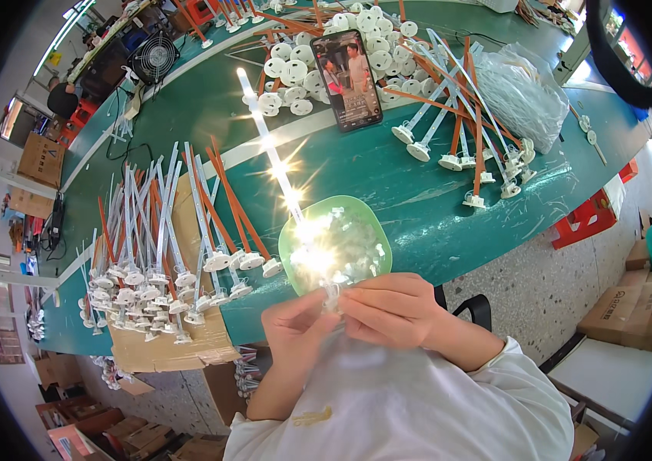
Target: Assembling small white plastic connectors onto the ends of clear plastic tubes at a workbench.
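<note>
A lit LED light strip (272, 150) slants up over the green table, its several bulbs glaring. Its lower end meets the pinched fingers of my left hand (293, 326) and my right hand (391, 311), which touch close together. A small clear-white piece (332, 295) shows between the fingertips; its exact form is lost in the glare. Just beyond my hands sits a light green bowl (377, 223) with small clear pieces (356, 247) in it. Bright light hides part of the bowl and the strip.
Unlit strips with white round bases (149, 296) lie heaped on cardboard (210, 342) at left. More strips (487, 157) lie at right beside a clear plastic bag (522, 92). A phone (347, 81) leans against piled white discs (293, 73). A fan (155, 58) stands far left.
</note>
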Motion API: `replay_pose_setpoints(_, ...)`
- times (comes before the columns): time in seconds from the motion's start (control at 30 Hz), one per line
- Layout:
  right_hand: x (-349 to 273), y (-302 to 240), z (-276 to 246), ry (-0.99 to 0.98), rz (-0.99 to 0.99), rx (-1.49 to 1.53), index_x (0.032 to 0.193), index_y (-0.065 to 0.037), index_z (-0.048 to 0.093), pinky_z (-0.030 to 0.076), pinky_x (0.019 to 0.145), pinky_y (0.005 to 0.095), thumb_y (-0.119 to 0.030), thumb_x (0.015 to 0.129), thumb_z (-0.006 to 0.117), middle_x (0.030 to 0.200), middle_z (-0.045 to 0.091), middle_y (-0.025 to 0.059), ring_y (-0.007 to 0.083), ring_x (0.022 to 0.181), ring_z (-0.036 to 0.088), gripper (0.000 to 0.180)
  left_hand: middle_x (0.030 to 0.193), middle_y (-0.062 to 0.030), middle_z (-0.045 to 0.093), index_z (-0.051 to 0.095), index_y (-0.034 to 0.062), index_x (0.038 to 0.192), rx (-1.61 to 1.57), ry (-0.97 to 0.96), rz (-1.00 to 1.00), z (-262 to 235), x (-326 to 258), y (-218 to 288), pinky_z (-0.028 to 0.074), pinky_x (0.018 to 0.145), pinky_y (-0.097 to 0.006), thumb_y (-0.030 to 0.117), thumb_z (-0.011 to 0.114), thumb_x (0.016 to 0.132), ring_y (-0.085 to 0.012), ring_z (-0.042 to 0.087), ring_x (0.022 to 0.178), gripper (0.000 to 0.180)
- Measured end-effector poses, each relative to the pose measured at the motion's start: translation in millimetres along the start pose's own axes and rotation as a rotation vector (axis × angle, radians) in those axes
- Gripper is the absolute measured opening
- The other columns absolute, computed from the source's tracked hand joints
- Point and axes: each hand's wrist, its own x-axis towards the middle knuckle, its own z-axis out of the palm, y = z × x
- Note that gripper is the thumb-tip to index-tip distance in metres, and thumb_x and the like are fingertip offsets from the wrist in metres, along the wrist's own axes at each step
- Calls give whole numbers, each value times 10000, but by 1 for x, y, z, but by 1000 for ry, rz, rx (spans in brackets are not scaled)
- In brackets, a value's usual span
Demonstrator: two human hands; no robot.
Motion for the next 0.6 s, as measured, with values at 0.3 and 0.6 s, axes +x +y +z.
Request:
replay_pose_setpoints(0.3, 4, 2, -4, -166, 15, 121, 950, 0, 741, 586, 628, 299, 38, 677, 665, 969, 712, 100, 222, 779, 696, 285, 1118, -182, 691, 644, -91, 1158, -166, -37, 31, 6, 4, 9, 522, 916, -339, -100, 706, 792, -210, 653, 1048, 371)
replay_pose_setpoints(0.6, 8, 2, -3, -93, -32, 127, 932, -30, 744, 594, 635, 294, 23, 740, 697, 1001, 719, 88, 241, 865, 716, 204, 1220, -231, 646, 589, -97, 1247, -85, -209, 126, 10, 13, 23, 482, 994, -397, -28, 688, 841, -274, 641, 1113, 423)
